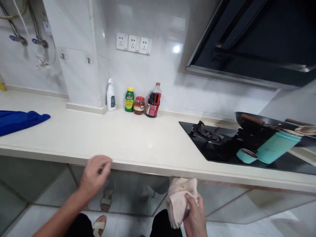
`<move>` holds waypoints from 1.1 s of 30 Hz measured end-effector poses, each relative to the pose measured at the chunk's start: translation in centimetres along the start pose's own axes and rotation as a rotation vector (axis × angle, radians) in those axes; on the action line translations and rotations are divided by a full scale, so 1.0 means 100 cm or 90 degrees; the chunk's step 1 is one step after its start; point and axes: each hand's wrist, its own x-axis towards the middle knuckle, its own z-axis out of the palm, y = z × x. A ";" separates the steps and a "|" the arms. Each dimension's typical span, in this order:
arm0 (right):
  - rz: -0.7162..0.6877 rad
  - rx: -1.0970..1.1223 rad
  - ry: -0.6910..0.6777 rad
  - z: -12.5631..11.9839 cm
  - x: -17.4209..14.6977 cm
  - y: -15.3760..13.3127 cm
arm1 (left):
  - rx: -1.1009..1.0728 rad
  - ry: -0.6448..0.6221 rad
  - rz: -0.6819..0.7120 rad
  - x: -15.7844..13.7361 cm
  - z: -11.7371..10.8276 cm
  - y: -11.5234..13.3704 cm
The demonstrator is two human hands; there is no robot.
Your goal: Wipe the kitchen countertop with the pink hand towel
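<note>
A folded pale beige cloth [181, 200] is gripped in my right hand [196, 217], with the thumb pressed on top of it. It hangs in front of the cabinet doors, just below the counter's front edge. My left hand [95, 172] is at the counter edge on the left, holding nothing. Its fingers are loosely curled, with a gap between them and the thumb. The pale countertop [118, 138] stretches along behind both hands.
Along the wall stand a white spray bottle [111, 97], a green yellow-capped bottle [129, 100], a red-lidded jar [139, 106] and a dark sauce bottle [153, 102]. To the right, a gas stove [209, 149] bears a wok [247, 123], a turquoise canister [278, 146] and cup [247, 156]. Blue cloth [22, 121] lies left.
</note>
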 end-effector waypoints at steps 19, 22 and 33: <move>-0.235 -0.175 -0.130 -0.001 0.056 -0.043 | -0.667 -0.310 -0.319 -0.015 0.057 0.117; -0.443 -0.343 -0.012 -0.014 0.122 -0.082 | -0.651 -0.406 -0.233 0.020 0.064 0.135; -0.391 -0.994 -0.138 -0.020 0.215 -0.065 | 0.250 -0.231 0.103 0.067 0.159 0.155</move>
